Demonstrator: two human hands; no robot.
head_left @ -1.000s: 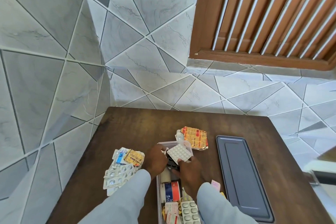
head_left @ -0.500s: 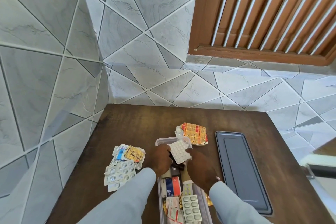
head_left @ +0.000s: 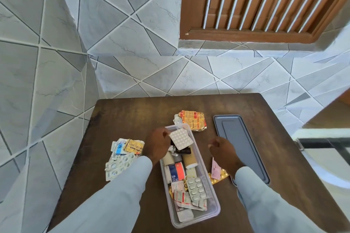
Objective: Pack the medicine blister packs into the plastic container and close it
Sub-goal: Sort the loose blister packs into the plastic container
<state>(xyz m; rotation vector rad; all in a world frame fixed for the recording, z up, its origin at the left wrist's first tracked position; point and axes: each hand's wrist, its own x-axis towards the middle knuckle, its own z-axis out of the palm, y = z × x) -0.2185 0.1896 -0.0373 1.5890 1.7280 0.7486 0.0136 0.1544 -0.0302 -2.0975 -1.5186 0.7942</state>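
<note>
Head view: right hand (head_left: 221, 149) has let go, fingers loose beside the container (head_left: 212, 191); left hand (head_left: 158, 143) alone pinches the white pack (head_left: 180, 139), lowering it in.

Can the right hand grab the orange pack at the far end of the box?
Probably yes. The right hand is empty and hangs beside the container. Only bare table lies between it and the orange pack, and nothing covers the pack.
</note>
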